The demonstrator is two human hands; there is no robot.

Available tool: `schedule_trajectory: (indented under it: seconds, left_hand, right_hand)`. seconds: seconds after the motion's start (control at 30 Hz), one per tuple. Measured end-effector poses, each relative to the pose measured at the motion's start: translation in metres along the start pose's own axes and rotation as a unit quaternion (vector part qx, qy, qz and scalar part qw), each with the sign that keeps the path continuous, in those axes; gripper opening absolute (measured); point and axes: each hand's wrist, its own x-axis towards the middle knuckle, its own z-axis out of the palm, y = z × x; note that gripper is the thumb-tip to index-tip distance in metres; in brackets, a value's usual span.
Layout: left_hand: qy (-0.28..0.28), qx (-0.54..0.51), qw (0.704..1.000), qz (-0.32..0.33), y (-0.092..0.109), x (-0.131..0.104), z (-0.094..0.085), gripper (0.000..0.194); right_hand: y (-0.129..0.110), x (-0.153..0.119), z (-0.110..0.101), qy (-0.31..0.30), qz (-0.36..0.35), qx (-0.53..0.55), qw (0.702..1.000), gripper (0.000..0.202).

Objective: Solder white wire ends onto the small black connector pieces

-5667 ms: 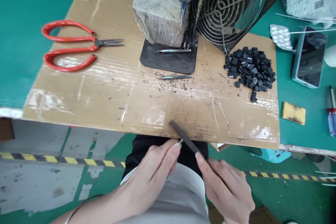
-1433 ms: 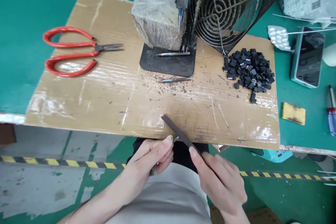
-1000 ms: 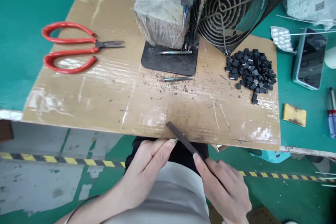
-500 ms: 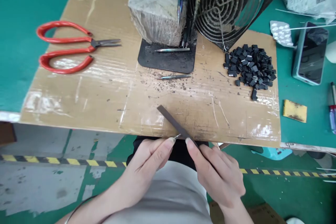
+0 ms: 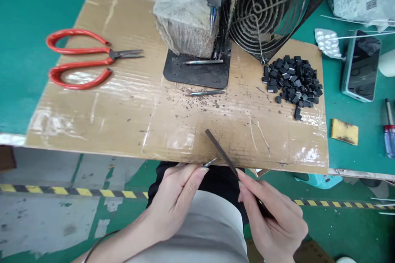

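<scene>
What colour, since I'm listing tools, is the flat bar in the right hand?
The flat bar is dark greyish brown; see the head view.

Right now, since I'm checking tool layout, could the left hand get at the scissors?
Probably yes: nothing seems to stand between the left hand and the scissors on the cardboard, though that hand holds a pointed metal rod it would likely have to release.

The scissors (image 5: pixel 113 54) lie slightly open on the cardboard (image 5: pixel 108 123). The phone (image 5: pixel 361 65), sponge (image 5: pixel 345 130) and screwdriver (image 5: pixel 389 139) are past its right edge.
</scene>
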Motion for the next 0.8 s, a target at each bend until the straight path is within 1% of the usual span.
schedule_trajectory:
  seconds: [0.1,0.2,0.4,0.57,0.7,0.8]
  left_hand:
    - [-0.001,-0.009,1.000,0.006,-0.001,-0.001,0.001,0.040]
    - [-0.011,-0.032,0.999,-0.011,-0.003,-0.002,0.000,0.042]
    - [-0.030,-0.064,0.997,-0.019,-0.008,-0.003,-0.001,0.047]
    - [-0.028,-0.056,0.998,-0.016,-0.009,-0.001,0.000,0.045]
    - [-0.019,-0.028,0.999,0.015,-0.007,-0.001,-0.001,0.042]
    - [-0.006,-0.006,0.999,0.049,-0.007,-0.001,-0.002,0.040]
  right_hand:
    - [0.001,-0.003,0.001,-0.009,-0.023,-0.009,1.000,0.054]
    - [0.005,-0.006,0.002,-0.021,-0.049,-0.013,0.998,0.056]
    - [0.003,0.002,0.002,-0.039,0.010,0.037,0.999,0.045]
    - [-0.002,0.010,0.004,-0.024,0.009,0.039,0.999,0.046]
    - [-0.003,0.012,0.006,-0.029,0.012,0.049,0.998,0.045]
    - [-0.004,0.011,0.006,-0.051,0.027,0.054,0.997,0.042]
